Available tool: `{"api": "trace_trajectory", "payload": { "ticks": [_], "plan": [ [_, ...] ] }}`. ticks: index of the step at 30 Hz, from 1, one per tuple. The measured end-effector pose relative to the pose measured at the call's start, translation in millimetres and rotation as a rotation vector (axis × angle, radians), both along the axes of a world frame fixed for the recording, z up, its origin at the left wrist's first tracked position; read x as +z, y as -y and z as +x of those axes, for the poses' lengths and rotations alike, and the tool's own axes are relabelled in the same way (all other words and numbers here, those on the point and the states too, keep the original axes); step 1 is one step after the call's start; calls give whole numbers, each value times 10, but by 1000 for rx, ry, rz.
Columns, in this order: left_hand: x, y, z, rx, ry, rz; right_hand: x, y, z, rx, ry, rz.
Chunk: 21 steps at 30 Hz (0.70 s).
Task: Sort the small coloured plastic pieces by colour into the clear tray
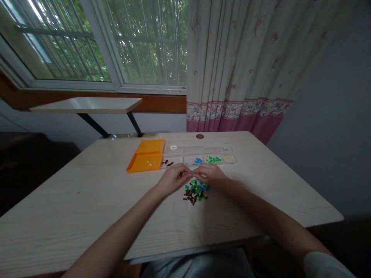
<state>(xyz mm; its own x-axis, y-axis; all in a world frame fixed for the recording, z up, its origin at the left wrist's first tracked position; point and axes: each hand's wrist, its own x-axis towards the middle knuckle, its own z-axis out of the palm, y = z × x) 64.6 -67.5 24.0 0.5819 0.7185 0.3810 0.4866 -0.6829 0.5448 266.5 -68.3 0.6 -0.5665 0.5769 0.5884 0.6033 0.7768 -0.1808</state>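
A small heap of tiny brown, blue and green pieces lies on the pale wooden table. Just behind the heap my left hand and my right hand meet fingertip to fingertip, both with fingers pinched together. Whatever they pinch is too small to make out. Beyond the hands sits a clear compartment box with brown, blue, green and yellow pieces sorted into separate cells.
An orange lid or tray with a few white bits lies open left of the clear box. A round cable hole marks the table's far edge. A small side table, a window and a curtain stand behind.
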Motion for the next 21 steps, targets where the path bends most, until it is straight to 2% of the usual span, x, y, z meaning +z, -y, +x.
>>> {"api": "trace_trajectory", "payload": {
  "ticks": [4, 11, 16, 21],
  "plan": [
    [-19, -5, 5, -14, -21, -4, -17, -4, -16, 31, -19, 15],
    [-19, -13, -5, 21, -18, -15, 13, -28, 55, -14, -70, 90],
    [-33, -17, -31, -96, -183, -66, 109, -59, 197, -93, -250, 160],
    [-56, -8, -31, -92, -277, -59, 143, -72, 247, -101, -290, 177]
  ]
}}
